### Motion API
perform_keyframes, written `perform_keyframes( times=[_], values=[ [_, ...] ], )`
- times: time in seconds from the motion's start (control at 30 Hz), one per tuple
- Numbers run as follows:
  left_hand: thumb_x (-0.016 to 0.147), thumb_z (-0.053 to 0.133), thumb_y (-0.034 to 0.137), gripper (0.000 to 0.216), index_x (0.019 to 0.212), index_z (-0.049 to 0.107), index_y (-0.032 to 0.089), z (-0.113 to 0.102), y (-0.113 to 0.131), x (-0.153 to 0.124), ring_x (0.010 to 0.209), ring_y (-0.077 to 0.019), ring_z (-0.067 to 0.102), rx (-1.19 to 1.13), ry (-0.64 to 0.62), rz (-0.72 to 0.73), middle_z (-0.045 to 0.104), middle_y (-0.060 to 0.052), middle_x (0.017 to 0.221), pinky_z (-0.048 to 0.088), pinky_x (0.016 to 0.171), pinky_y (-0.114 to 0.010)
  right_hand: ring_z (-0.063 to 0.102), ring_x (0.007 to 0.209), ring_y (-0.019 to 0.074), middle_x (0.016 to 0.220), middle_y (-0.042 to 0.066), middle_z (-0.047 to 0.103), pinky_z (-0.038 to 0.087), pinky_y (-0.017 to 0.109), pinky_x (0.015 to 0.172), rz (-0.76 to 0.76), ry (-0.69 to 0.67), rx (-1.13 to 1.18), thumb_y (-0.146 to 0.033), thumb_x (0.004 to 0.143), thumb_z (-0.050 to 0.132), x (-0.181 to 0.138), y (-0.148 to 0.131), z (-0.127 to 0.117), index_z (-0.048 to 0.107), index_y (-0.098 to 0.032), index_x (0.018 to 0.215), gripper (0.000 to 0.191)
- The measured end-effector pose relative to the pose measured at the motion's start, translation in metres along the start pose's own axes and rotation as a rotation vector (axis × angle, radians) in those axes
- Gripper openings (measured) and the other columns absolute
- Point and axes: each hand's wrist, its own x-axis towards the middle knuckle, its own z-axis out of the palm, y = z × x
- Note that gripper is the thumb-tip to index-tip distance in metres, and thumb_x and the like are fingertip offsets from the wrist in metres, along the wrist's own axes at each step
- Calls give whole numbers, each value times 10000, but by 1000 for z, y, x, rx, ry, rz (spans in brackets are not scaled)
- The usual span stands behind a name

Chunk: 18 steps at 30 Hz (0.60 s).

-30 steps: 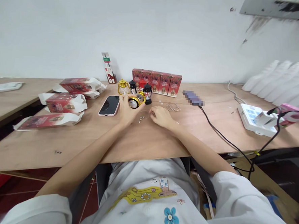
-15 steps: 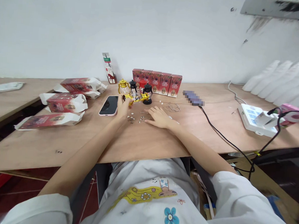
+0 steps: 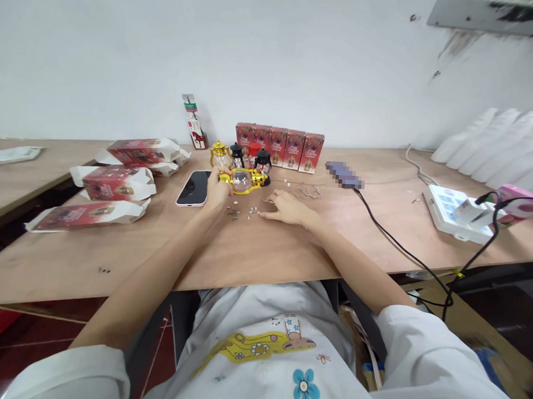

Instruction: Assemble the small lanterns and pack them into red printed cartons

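My left hand (image 3: pixel 218 189) is closed around one end of a gold lantern (image 3: pixel 245 181) with a clear globe. The lantern lies on its side above the table, its other end pointing right. My right hand (image 3: pixel 290 210) is just to the right, with bent fingers and the thumb low. A thin wire piece (image 3: pixel 269 201) shows at its fingertips; the rest is hidden by the hand. Small round metal pieces (image 3: pixel 234 212) lie between my hands. Bent wire pieces (image 3: pixel 309 193) lie beyond my right hand. Behind stand another gold lantern (image 3: pixel 221 154), two black ones and a red lantern (image 3: pixel 253 153).
A row of red boxes (image 3: pixel 295 150) stands against the wall. Opened red cartons (image 3: pixel 118 183) lie at left. A phone (image 3: pixel 194 188) rests beside my left hand. At right are a blurred-out device (image 3: pixel 344 175) with a black cable, a power strip (image 3: pixel 455 214) and white wrapped stacks (image 3: pixel 500 144).
The gold lantern has turned and come slightly nearer, so its globe now shows more fully. My right hand has shifted a little right, and its fingers are more bent.
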Motion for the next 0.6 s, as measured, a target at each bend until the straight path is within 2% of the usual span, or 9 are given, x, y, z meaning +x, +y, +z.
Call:
perform_keyframes(
  times=[0.07, 0.17, 0.27, 0.33, 0.6],
  values=[
    [456, 496, 151, 223, 671, 476, 210, -2, -4, 3, 645, -132, 418, 67, 12, 37, 455, 10, 712, 279, 492, -208, 587, 1097, 298, 1174, 202, 603, 442, 410, 971, 57, 28, 11, -422, 849, 644, 0, 4, -1, 624, -67, 1131, 454],
    [437, 483, 143, 217, 644, 481, 207, -3, -7, 5, 609, -127, 384, 62, -17, 23, 447, 13, 682, 250, 478, -202, 600, 1043, 270, 1136, 164, 600, 452, 406, 950, 123, 209, 79, -424, 831, 661, 2, 9, -2, 608, -98, 1127, 444],
    [422, 468, 145, 235, 648, 491, 207, -3, -4, 4, 591, -123, 376, 37, -39, -23, 454, 11, 689, 232, 456, -194, 597, 974, 220, 1101, 114, 585, 474, 367, 906, 99, 434, 210, -419, 828, 661, 4, 11, -2, 574, -130, 1156, 446],
    [413, 459, 143, 250, 652, 496, 206, -2, -1, 2, 585, -122, 371, 27, -43, -49, 457, 7, 696, 221, 444, -191, 592, 935, 198, 1066, 92, 575, 482, 345, 886, 52, 513, 272, -402, 818, 675, 4, 11, -2, 569, -138, 1157, 443],
    [461, 494, 148, 227, 681, 509, 202, -2, -1, 3, 553, -113, 407, -15, -69, -50, 439, 7, 677, 277, 441, -193, 569, 951, 209, 1016, 75, 558, 464, 377, 914, 6, 508, 230, -439, 834, 653, 4, 13, 0, 564, -152, 1225, 493]
  ],
)
